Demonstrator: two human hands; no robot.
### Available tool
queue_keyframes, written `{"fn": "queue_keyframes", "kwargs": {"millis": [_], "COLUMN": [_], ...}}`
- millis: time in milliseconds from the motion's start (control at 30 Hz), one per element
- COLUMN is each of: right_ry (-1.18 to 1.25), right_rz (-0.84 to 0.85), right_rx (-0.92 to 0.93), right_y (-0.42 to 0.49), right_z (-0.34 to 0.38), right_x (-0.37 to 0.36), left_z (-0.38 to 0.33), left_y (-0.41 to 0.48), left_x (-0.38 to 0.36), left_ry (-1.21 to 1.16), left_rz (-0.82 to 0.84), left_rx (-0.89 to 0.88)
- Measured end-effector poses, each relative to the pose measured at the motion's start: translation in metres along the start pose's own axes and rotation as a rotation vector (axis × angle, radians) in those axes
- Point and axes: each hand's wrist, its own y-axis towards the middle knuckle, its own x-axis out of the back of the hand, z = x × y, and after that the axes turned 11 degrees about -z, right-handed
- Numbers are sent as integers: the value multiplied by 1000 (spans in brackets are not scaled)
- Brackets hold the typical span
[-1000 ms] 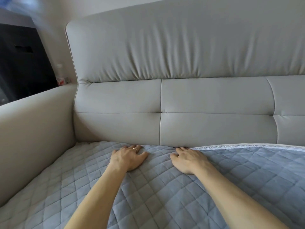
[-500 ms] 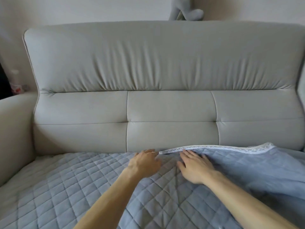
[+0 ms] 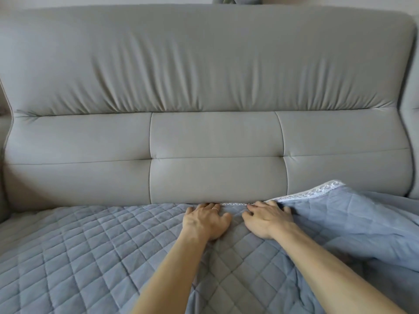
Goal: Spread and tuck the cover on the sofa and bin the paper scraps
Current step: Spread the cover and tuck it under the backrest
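Left hand, right hand, palms down on cover

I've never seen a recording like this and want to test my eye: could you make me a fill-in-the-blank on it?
The left hand and right hand press on the quilted cover, whose colour is ____.
The thin ring is worn on the ____ hand.
The cover's white lace trim lies lifted, untucked, to the ____ of the hands.
Missing words: blue; left; right.
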Motion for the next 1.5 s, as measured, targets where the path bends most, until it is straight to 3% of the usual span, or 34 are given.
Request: {"fn": "queue_keyframes", "kwargs": {"millis": [167,367,467,567,933,1167,1400,1500], "right_ry": [27,119,209,151,99,296,620,783], "right_rz": [15,-105,-97,-31,14,-251,-52,-277], "right_rx": [-27,124,202,194,205,244,298,263], "right_y": [25,8,-3,0,25,0,-30,-47], "right_z": [-2,1,6,14,24,57,59,-8], "right_x": [-31,-32,-14,-4,-33,-43,15,57], "left_z": [-9,-7,11,22,23,56,107,59], "left_y": [18,-20,-29,-26,-14,-40,-44,-19], "left_x": [-22,-17,5,18,-2,3,-10,-17], "left_ry": [39,53,-5,-35,19,36,65,29], "left_rz": [18,-222,-136,-21,50,-37,-5,6], "left_rx": [42,37,22,-12,85,116,260,226]}}
